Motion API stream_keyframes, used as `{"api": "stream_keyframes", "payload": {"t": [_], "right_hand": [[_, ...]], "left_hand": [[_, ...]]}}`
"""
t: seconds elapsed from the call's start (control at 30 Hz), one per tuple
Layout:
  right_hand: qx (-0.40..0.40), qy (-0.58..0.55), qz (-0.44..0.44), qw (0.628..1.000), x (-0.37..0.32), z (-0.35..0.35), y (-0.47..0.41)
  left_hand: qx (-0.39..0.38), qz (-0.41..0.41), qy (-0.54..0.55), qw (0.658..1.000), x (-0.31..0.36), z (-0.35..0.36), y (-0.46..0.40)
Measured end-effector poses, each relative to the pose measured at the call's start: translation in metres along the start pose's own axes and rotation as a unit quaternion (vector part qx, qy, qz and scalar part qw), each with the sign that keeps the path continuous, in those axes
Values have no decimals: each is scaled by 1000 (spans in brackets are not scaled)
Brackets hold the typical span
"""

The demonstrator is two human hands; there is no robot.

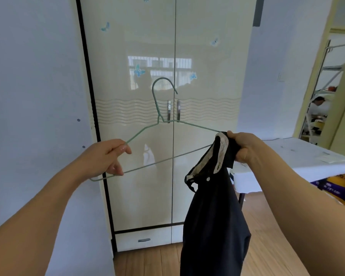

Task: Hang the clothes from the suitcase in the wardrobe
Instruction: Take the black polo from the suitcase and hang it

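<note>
A thin pale-green wire hanger [163,124] is held up in front of a tall cream wardrobe [203,136], hook uppermost, tilted with its 8 o'clock end lower than its 3 o'clock end. A dark navy pair of trousers [213,226] hangs limp from the hanger's 3 o'clock end, waistband bunched at the top with a pale lining and a small white button showing, the legs dropping toward 6 o'clock. The wardrobe's two glossy doors are closed, with blue butterfly stickers, a band of wavy lines and paired metal handles at the centre.
</note>
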State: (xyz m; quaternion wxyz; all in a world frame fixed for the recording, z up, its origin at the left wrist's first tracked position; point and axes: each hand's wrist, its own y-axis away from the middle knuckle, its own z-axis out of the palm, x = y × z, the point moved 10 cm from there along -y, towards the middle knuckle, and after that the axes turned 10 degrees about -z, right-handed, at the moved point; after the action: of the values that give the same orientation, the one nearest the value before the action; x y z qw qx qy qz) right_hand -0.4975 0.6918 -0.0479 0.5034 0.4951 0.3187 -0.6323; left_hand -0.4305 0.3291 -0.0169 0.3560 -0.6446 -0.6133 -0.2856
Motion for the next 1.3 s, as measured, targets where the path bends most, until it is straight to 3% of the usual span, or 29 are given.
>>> {"api": "stream_keyframes", "payload": {"t": [0.33, 0.57, 0.63, 0.7, 0.8, 0.9, 0.97, 1.1, 1.17, 1.23, 1.3], "right_hand": [[31, -7, -17, 999, -21, -29, -9], [-178, 146, -36, 973, -13, 58, 29], [-216, 102, -41, 970, -17, 75, 39], [-213, 78, -100, 969, -31, 80, 39], [-212, 279, -254, 901, -52, 81, 44], [-325, 453, -232, 797, -25, 98, 67], [-332, 543, -284, 717, -21, 108, 77], [-254, 539, -401, 696, -43, 123, 84], [-257, 511, -424, 702, -49, 127, 91], [-240, 482, -444, 716, -56, 124, 94], [-221, 473, -447, 727, -60, 119, 93]], "left_hand": [[-8, -1, -72, 997, -1, -2, 6], [-62, 73, -145, 985, 40, 62, 1], [-64, 71, -102, 990, 40, 70, 0], [-64, 56, -34, 996, 33, 72, 2], [-57, 42, 54, 996, 20, 69, 1], [-38, 34, 94, 994, 9, 62, -4], [-25, 37, 93, 995, 9, 62, -4], [61, 69, 37, 995, 15, 57, -6], [186, 96, -50, 977, 16, 44, -7], [346, 30, -144, 927, 6, 27, 2], [388, -115, -50, 913, -19, 20, 13]]}}
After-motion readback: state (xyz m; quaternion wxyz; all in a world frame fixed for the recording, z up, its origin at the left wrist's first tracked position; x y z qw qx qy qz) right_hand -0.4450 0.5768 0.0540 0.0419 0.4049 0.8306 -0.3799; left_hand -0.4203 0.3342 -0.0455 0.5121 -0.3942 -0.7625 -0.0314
